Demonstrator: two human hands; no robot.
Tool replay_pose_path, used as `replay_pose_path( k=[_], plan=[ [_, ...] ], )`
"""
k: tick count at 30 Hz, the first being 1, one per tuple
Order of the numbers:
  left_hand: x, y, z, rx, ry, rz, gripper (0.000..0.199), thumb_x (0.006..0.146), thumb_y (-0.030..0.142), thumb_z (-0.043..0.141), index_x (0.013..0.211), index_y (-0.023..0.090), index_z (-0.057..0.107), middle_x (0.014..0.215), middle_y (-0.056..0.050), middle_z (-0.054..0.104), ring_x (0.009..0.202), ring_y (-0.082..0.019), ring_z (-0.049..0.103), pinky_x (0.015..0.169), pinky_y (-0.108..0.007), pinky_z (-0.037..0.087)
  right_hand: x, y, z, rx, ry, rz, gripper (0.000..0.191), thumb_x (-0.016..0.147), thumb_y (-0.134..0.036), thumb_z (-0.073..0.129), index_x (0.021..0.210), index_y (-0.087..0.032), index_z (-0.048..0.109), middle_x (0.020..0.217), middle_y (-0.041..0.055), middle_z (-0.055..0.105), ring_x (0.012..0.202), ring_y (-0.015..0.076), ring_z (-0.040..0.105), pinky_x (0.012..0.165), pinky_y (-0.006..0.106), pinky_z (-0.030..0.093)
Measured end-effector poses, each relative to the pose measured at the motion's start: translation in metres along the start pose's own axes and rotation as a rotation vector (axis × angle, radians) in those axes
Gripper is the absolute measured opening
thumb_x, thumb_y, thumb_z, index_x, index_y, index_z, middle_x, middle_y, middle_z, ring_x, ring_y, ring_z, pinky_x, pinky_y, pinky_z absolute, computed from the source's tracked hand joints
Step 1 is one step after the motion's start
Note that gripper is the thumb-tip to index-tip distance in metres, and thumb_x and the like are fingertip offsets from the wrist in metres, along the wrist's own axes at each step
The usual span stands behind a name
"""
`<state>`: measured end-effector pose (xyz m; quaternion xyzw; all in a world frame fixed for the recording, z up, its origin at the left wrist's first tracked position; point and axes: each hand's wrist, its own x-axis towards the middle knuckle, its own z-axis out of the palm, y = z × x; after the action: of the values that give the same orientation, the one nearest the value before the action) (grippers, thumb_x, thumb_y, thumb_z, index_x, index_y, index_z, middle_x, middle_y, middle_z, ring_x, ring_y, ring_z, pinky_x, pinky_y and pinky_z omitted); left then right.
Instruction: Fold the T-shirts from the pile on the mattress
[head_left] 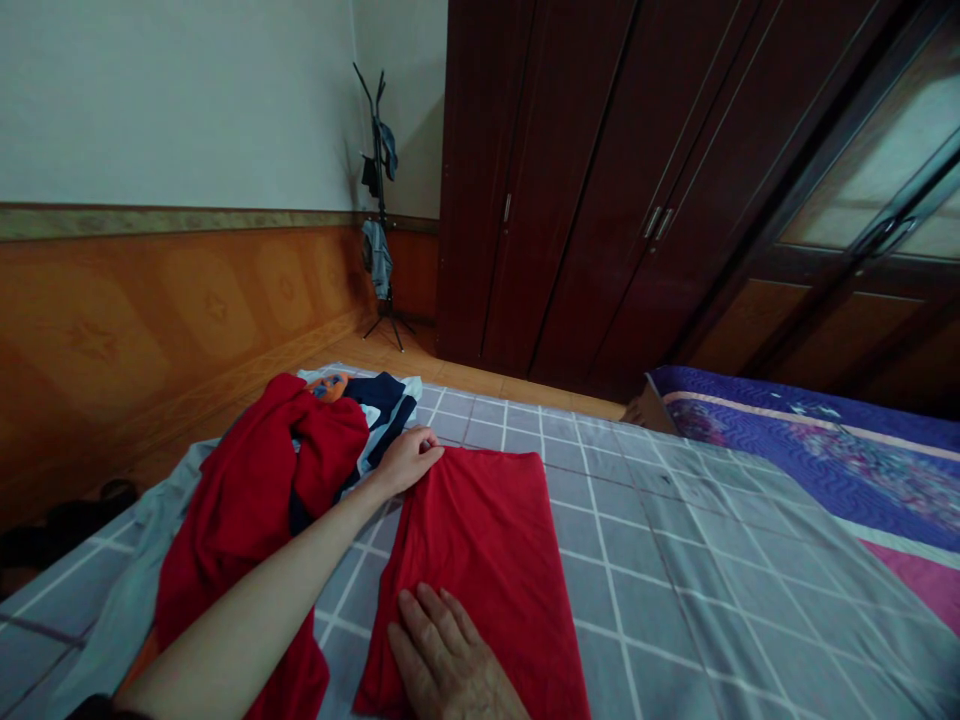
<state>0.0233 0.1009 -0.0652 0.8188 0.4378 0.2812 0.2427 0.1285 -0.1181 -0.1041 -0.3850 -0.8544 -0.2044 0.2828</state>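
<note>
A folded red garment (pixel 495 530) lies as a long rectangle on a grey checked bedsheet (pixel 622 560); its exact kind does not show. At its far left corner, my left hand (pixel 407 461) pinches the edge of the fabric between closed fingers. My right hand (pixel 452 655) rests flat on the near left part of the same garment, its fingers stretched out. Left of it, partly behind my left forearm, is a loose heap of clothes with a crumpled red garment (pixel 255 480) on top.
Dark blue cloth (pixel 379 392) and pale cloth (pixel 154 570) stick out of the heap. A purple patterned cover (pixel 780 425) lies at the right. Beyond the bed stand a dark red wardrobe (pixel 570 200) and a black coat rack (pixel 380 190) with things hanging on it.
</note>
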Motion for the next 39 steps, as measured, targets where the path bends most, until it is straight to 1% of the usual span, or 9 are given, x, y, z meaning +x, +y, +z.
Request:
replay_pose_path(
  k=[6, 11, 14, 16, 21, 24, 28, 33, 39],
  plan=[
    [-0.003, -0.004, 0.005, 0.036, 0.022, -0.022, 0.012, 0.079, 0.024, 0.05, 0.069, 0.019, 0.055, 0.068, 0.0, 0.06, 0.067, -0.015, 0.056, 0.064, -0.024, 0.038, -0.008, -0.001, 0.016, 0.027, 0.03, -0.002, 0.034, 0.093, -0.032, 0.045, 0.12, -0.014, 0.056, 0.123, 0.0077, 0.061, 0.111, 0.024, 0.057, 0.087, 0.034, 0.053],
    [-0.006, -0.004, -0.001, 0.037, -0.01, 0.047, 0.016, 0.082, 0.031, 0.051, 0.072, 0.02, 0.056, 0.072, -0.001, 0.061, 0.072, -0.017, 0.056, 0.068, -0.026, 0.038, 0.004, 0.01, -0.027, 0.221, -0.185, 0.065, 0.043, 0.092, -0.037, 0.049, 0.13, -0.019, 0.048, 0.133, 0.009, 0.053, 0.118, 0.0241, 0.053, 0.092, 0.033, 0.051],
    [-0.006, -0.011, -0.007, 0.039, -0.073, 0.122, 0.023, 0.08, 0.041, 0.055, 0.072, 0.019, 0.057, 0.077, -0.003, 0.061, 0.079, -0.02, 0.056, 0.073, -0.028, 0.041, 0.024, 0.043, -0.065, 0.363, -0.227, 0.333, 0.057, 0.087, -0.046, 0.054, 0.138, -0.024, 0.04, 0.144, 0.0095, 0.039, 0.129, 0.0263, 0.041, 0.099, 0.041, 0.045],
    [-0.005, -0.016, -0.008, 0.058, -0.092, 0.153, 0.025, 0.077, 0.043, 0.056, 0.072, 0.019, 0.058, 0.08, -0.004, 0.061, 0.083, -0.022, 0.055, 0.077, -0.031, 0.041, 0.033, 0.082, -0.075, 0.367, -0.125, 0.564, 0.041, 0.091, -0.034, 0.049, 0.131, -0.027, 0.048, 0.143, 0.0075, 0.04, 0.129, 0.0244, 0.04, 0.103, 0.045, 0.04],
    [-0.002, -0.023, -0.005, -0.055, -0.08, 0.128, 0.02, 0.074, 0.039, 0.056, 0.072, 0.02, 0.056, 0.09, -0.006, 0.062, 0.091, -0.023, 0.055, 0.086, -0.036, 0.042, 0.023, 0.189, -0.051, 0.297, -0.056, 0.854, 0.02, 0.077, -0.015, 0.055, 0.09, -0.02, 0.07, 0.116, 0.0111, 0.062, 0.117, 0.03, 0.05, 0.1, 0.053, 0.035],
    [-0.001, -0.023, -0.003, -0.114, -0.099, 0.114, 0.02, 0.075, 0.039, 0.052, 0.072, 0.019, 0.055, 0.09, -0.006, 0.064, 0.089, -0.023, 0.057, 0.085, -0.035, 0.044, 0.012, 0.22, -0.032, 0.364, -0.117, 0.886, 0.019, 0.072, -0.013, 0.057, 0.081, -0.02, 0.072, 0.099, 0.0084, 0.068, 0.109, 0.028, 0.057, 0.095, 0.045, 0.041],
    [0.0, -0.023, -0.004, -0.22, -0.137, 0.077, 0.02, 0.073, 0.039, 0.054, 0.071, 0.019, 0.054, 0.084, -0.005, 0.064, 0.082, -0.021, 0.058, 0.079, -0.032, 0.045, 0.006, 0.226, -0.019, 0.458, -0.203, 0.872, 0.017, 0.072, -0.014, 0.059, 0.078, -0.02, 0.073, 0.089, 0.0055, 0.07, 0.107, 0.0244, 0.059, 0.092, 0.036, 0.044],
    [0.001, -0.024, -0.005, -0.3, -0.196, 0.062, 0.021, 0.076, 0.039, 0.055, 0.071, 0.019, 0.051, 0.074, -0.001, 0.058, 0.07, -0.017, 0.053, 0.067, -0.027, 0.043, -0.002, 0.228, -0.012, 0.457, -0.231, 0.873, 0.013, 0.07, -0.017, 0.066, 0.08, -0.02, 0.073, 0.111, 0.0102, 0.064, 0.121, 0.0261, 0.048, 0.102, 0.039, 0.034],
    [0.001, -0.022, -0.009, -0.295, -0.201, 0.063, 0.023, 0.076, 0.04, 0.055, 0.069, 0.018, 0.051, 0.068, 0.001, 0.053, 0.067, -0.016, 0.05, 0.064, -0.026, 0.041, -0.013, 0.234, -0.005, 0.43, -0.219, 0.891, 0.009, 0.068, -0.013, 0.066, 0.073, -0.019, 0.069, 0.121, 0.0098, 0.059, 0.121, 0.0252, 0.047, 0.101, 0.039, 0.035]
  ],
)
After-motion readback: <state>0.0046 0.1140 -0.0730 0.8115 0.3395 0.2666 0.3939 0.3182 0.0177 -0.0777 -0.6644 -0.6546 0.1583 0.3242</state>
